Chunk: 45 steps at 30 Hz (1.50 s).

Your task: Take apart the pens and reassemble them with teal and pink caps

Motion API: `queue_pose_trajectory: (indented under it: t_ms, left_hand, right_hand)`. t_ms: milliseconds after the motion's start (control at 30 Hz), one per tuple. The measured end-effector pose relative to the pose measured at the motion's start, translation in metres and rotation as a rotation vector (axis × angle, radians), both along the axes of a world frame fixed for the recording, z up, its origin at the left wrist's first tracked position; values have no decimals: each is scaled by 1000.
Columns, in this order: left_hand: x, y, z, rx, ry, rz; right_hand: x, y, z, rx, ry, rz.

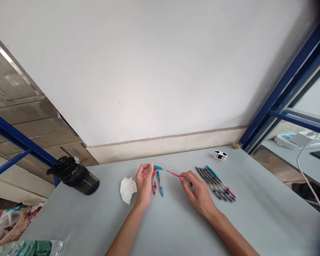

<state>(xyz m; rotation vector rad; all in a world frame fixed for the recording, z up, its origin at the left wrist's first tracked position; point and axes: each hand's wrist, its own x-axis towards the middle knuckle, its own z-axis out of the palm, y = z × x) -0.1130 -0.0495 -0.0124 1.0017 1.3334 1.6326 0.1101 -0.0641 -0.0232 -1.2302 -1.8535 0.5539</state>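
Between its thumb and fingers, my left hand (144, 181) pinches a teal pen cap (158, 168) that points to the right. Facing it across a small gap is the tip of a red pen (173, 173) without a cap, gripped by my right hand (196, 190). Just right of my left wrist lie a pen with red parts (154, 187) and a blue pen (160, 185), their upper ends partly behind my fingers. To the right of my right hand, several dark-capped pens (213, 185) lie side by side, with a teal-capped red pen (226, 186) along their far edge.
A crumpled white tissue (128, 190) is left of my left hand. Farther left, a black bottle (74, 176) lies tilted. A small white device (220, 155) and a little clear container (236, 145) sit at the back right. Blue frame posts (264, 121) flank the grey table (176, 231).
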Motion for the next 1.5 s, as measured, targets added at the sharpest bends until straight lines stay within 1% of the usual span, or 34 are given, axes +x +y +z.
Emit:
queue_pose_trajectory:
  t_ms: [200,367,600,1067,1267,1367,1500]
  left_hand:
    - [1,-1,1,-7,-18,-17]
    - [4,-1,0,-23,-25,-41]
    - [5,-1,-1,-14,-87,-41]
    - [5,-1,-1,1,-124,-52]
    - [7,-4,1,-31,-43,-62]
    - [9,-5,0,-46,-4,-101]
    - [15,-5,-5,-13,16,-224]
  right_hand:
    - [-1,-1,1,-15,12,20]
    - [0,0,-2,-8,14,18]
    - [1,0,-4,-16,16,26]
    - [0,1,-4,-10,15,30]
    - [0,1,-4,-17,6,32]
    - [0,1,-4,-23,4,44]
    - [-2,0,-3,-36,5,73]
